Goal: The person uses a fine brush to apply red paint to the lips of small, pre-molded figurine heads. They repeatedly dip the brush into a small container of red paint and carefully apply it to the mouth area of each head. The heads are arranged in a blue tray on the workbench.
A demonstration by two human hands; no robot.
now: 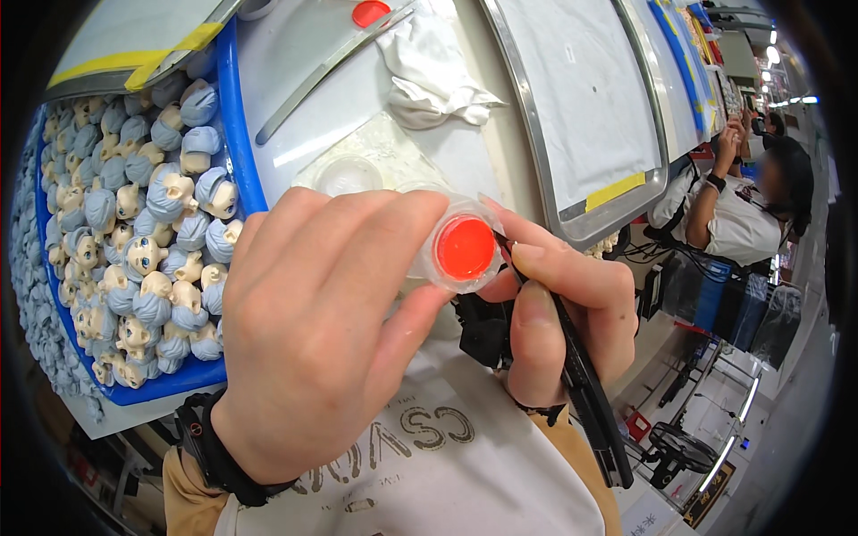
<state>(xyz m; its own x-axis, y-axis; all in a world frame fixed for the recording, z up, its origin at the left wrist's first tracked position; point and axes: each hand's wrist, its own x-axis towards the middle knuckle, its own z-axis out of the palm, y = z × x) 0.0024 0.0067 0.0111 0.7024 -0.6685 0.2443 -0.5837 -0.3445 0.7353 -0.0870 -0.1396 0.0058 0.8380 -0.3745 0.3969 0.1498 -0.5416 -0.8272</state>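
Note:
My left hand (308, 308) grips a small round cup of translucent plastic (441, 239) from its left side, fingers over the top and thumb below. Bright red paint (469, 248) shows inside its mouth, which faces up toward me. In my right hand (585, 299) is a black cutter knife (590, 402), its long handle slanting down to the right. The thin dark tip of the knife is at the right rim of the cup; whether it touches, I cannot tell. Some right-hand fingers also reach behind the cup, partly hidden by it.
At left, a blue tray (234, 116) holds many doll heads (143, 255) with grey-blue hair. Ahead lie a white cloth (433, 76), a metal strip (326, 76) and a red round lid (370, 12). A metal-rimmed, white-lined tray (527, 89) stands right; a co-worker (742, 219) sits beyond.

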